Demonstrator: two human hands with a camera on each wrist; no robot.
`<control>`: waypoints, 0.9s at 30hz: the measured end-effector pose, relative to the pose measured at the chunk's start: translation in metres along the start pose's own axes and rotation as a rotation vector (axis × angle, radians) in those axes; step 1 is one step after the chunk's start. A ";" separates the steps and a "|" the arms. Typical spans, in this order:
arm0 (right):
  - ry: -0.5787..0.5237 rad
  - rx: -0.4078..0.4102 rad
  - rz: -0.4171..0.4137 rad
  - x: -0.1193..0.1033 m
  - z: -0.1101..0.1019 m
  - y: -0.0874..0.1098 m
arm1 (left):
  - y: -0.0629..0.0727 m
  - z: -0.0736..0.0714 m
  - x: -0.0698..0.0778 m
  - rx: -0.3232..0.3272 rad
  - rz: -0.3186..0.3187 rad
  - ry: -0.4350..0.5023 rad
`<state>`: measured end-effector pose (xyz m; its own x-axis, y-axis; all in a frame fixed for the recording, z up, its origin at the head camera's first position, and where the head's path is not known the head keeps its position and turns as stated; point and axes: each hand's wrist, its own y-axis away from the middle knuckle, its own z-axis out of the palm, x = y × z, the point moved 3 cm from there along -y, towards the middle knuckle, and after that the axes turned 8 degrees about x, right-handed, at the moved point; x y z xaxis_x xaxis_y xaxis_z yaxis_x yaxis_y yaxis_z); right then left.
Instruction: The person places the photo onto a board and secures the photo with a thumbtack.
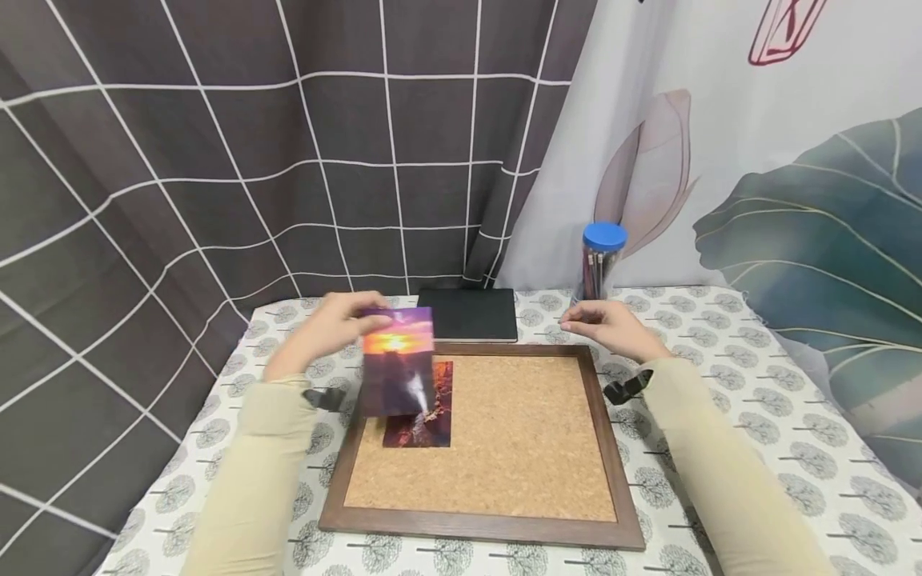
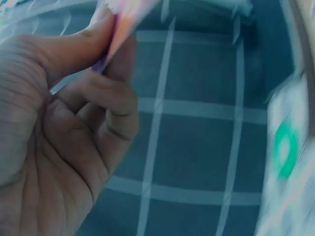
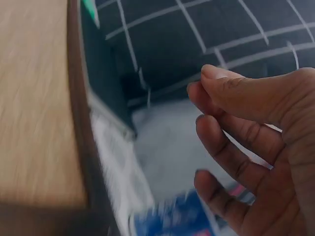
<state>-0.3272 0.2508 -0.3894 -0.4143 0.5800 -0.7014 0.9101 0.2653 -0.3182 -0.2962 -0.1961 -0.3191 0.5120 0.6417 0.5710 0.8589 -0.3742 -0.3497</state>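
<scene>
My left hand [image 1: 338, 324] pinches the top edge of a photo print [image 1: 396, 364] with a purple and orange sunset, between thumb and fingers. This print hangs over the upper left of a wood-framed cork board [image 1: 529, 440] and partly covers a second, dark red photo [image 1: 441, 428] lying on the cork. In the left wrist view the sunset photo [image 2: 123, 29] is seen nearly edge-on at the fingertips. My right hand [image 1: 612, 326] hovers past the board's far right corner, fingers loosely curled and thumb against index finger; nothing shows in the right wrist view between those fingertips.
A flat black item [image 1: 467, 314] lies just beyond the board. Behind my right hand stands a clear jar with a blue lid [image 1: 603, 237], holding pencil-like sticks. A green ring-shaped thing [image 2: 284, 150] sits on the tree-patterned cloth. Curtains [image 1: 346, 144] hang close behind the table.
</scene>
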 end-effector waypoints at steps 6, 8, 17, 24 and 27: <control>-0.104 0.026 -0.040 -0.029 0.023 -0.019 | -0.027 0.074 0.007 -0.024 0.023 0.080; -0.133 0.029 -0.047 -0.037 0.030 -0.025 | -0.033 0.092 0.009 -0.032 0.003 0.098; -0.213 0.001 -0.135 -0.058 0.068 -0.038 | -0.040 0.146 0.017 -0.161 -0.128 0.204; -0.320 -0.113 -0.095 -0.045 0.103 -0.030 | -0.036 0.168 0.019 -0.216 -0.044 0.083; -0.334 -0.130 -0.058 -0.032 0.111 -0.025 | -0.037 0.175 0.016 -0.212 -0.003 -0.005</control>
<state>-0.3368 0.1397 -0.4299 -0.4226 0.2832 -0.8610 0.8685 0.3982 -0.2953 -0.3217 -0.0549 -0.4274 0.5097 0.6465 0.5677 0.8439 -0.5041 -0.1837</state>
